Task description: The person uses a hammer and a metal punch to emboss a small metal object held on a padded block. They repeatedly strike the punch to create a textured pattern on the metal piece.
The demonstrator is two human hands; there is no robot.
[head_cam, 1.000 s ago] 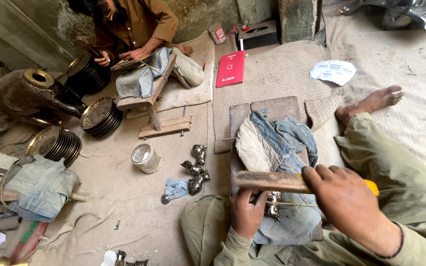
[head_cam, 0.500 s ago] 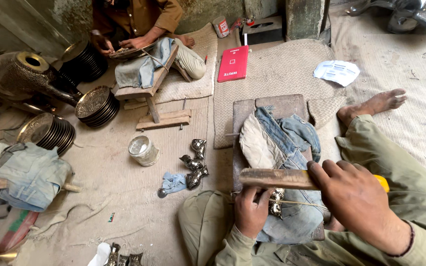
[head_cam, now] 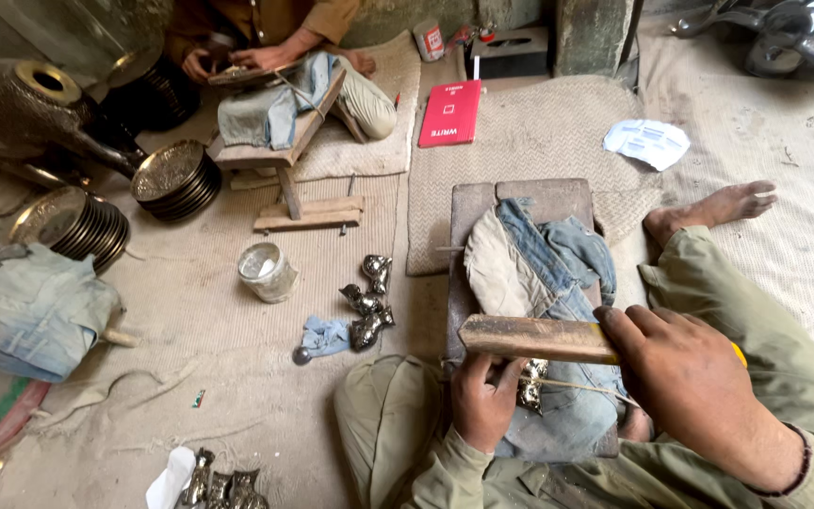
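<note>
Two hands work close together: the left hand (head_cam: 484, 401) pinches a small metal piece (head_cam: 530, 383) just under the wooden block (head_cam: 534, 338) gripped by the right hand (head_cam: 685, 382); a slip could likely strike fingers.

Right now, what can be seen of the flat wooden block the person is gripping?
The wooden block is a long, flat, worn brown bar with a paler end face on its left. It lies nearly level, crosswise over the denim cloth on the low work board. The right hand grips its right end, where a bit of yellow shows behind the hand. Just beneath it, the left hand holds a small shiny metal piece against the cloth.
</note>
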